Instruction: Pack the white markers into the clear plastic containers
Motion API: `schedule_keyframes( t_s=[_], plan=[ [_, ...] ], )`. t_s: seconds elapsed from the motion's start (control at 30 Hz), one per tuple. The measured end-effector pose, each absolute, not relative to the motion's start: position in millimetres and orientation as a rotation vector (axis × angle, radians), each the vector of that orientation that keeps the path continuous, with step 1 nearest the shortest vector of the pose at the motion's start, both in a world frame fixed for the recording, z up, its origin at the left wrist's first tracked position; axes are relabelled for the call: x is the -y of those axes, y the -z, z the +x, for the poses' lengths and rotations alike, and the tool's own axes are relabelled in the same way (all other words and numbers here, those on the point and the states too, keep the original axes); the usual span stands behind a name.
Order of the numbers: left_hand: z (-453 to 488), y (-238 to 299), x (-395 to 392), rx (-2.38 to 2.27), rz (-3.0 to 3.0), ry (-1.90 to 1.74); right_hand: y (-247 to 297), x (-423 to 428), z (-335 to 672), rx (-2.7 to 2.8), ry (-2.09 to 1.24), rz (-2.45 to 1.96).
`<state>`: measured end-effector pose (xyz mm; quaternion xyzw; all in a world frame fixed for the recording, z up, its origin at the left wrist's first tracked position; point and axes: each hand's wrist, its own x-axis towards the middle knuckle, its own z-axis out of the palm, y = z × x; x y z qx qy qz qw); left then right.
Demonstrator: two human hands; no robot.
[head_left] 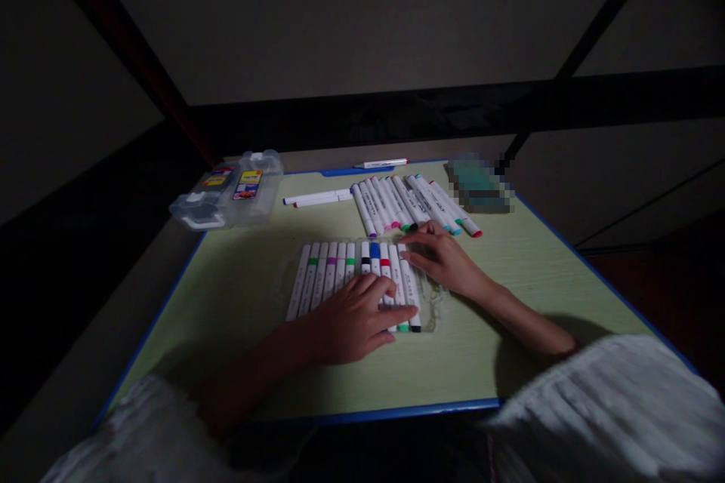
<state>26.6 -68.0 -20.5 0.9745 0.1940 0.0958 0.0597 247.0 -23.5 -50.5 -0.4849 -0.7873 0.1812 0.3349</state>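
A clear plastic tray [435, 313] lies on the table in front of me, with a row of white markers side by side in it; some show green, purple, black, blue or red bands. My left hand [354, 321] rests palm down across the row, fingers spread, one fingertip touching the lower end of the rightmost marker [408, 283]. At that marker's upper end, my right hand [442, 253] has its thumb and forefinger closed about the tip. The left hand covers the lower parts of several markers.
Behind the tray lies a fanned group of loose markers [390, 204]. Two more markers [317, 198] lie left of it, and a single marker [382, 164] at the far edge. A clear carrying case [263, 196] sits back left; a blurred greenish object [479, 183] back right. The table [226, 317] has blue edges.
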Motion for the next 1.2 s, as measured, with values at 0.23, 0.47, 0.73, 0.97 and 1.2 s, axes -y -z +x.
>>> schedule_keyframes(
  t_s=[0.23, 0.47, 0.73, 0.97, 1.2],
  plan=[
    [27, 20, 67, -0.585, 2.894, -0.295, 49, 25, 246, 2.047, -0.461, -1.249],
    [16, 9, 50, -0.632, 2.577, -0.567, 50, 26, 246, 2.021, -0.436, -1.262],
    [-33, 18, -33, -1.372, 2.341, -1.027, 42, 30, 243, 2.022, -0.329, -1.275],
    [-64, 51, -72, -1.578, 2.36, -0.884, 38, 31, 245, 2.024, -0.196, -1.269],
    [-67, 61, -75, -1.546, 2.403, -0.678, 39, 31, 246, 2.063, -0.18, -1.292]
  ],
)
